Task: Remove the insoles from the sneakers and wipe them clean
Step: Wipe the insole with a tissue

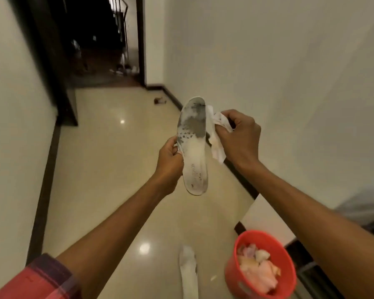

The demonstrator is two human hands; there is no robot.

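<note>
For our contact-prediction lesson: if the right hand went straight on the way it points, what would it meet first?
Probably the insole, at its grey-stained front half; the cloth in the right hand hangs just beside it. Depth is unclear.

The insole (192, 145) looks matt, white with rough grey worn patches. Just right of it, crumpled white cloth (216, 145). Below the insole, glossy polished floor (108, 169) and smooth red plastic bin (230, 275).

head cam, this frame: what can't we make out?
Head view: insole back face, turned away from camera.
Head view: left hand fingertips, behind the insole.
Head view: white item on floor, cut by bottom edge; sneaker or insole unclear.
Head view: red bucket contents, blurred.
Head view: small floor object, too small.
</note>
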